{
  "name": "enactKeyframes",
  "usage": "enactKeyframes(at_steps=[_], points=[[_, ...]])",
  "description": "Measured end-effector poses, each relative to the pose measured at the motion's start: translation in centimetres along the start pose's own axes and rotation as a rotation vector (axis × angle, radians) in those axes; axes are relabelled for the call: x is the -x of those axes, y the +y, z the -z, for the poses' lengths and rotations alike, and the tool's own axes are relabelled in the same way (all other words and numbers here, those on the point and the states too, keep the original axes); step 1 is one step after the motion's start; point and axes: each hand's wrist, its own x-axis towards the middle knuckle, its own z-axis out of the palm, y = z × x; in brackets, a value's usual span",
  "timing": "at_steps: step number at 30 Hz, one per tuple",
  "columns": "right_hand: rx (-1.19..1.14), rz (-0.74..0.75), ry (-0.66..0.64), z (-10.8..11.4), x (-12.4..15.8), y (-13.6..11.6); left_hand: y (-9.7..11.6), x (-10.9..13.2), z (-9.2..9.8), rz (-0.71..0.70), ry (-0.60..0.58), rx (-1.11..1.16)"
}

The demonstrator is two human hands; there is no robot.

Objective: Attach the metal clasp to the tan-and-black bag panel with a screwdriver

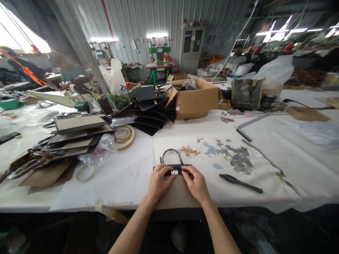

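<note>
In front of me a handbag panel (177, 192) lies at the table's front edge, its beige side showing. It has a black strip along the top and an arched handle (172, 151) beyond it. A small silvery metal plate (174, 172) sits at the middle of the black strip. My left hand (159, 181) grips the strip left of the plate, its thumb close to the metal. My right hand (195, 181) holds the strip on the right, fingers bent and pinched together. Beyond the panel lies a small pile of gold-coloured fasteners (188, 151).
Flat metal pieces (239, 158) are scattered at the right, with a black-handled tool (241, 183) nearer me. At the left are stacked bag panels (79, 123) and tape rolls (124, 137). A cardboard box (197, 102) and black panels (153, 120) stand behind.
</note>
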Motion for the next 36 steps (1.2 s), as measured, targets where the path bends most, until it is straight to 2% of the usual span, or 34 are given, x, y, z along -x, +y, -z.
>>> enactKeyframes(at_steps=[9, 18, 22, 31, 36], points=[[0.051, 0.081, -0.024, 0.3, 1.1, -0.1, 0.7, -0.3, 0.3, -0.012, -0.089, -0.062], [0.077, 0.11, -0.044, -0.2, 0.7, 0.0, 0.2, 0.4, 0.5, -0.024, -0.033, 0.051], [0.072, 0.024, -0.106, 0.2, -0.3, -0.3, 0.3, 0.2, 0.7, 0.02, -0.035, 0.097], [0.116, -0.195, -0.373, 1.6, -3.1, -0.9, 0.3, -0.7, 0.7, 0.128, -0.109, 0.15], [0.271, -0.271, -0.44, 1.6, -4.6, -1.9, 0.2, -1.2, 0.7, 0.144, -0.138, 0.19]])
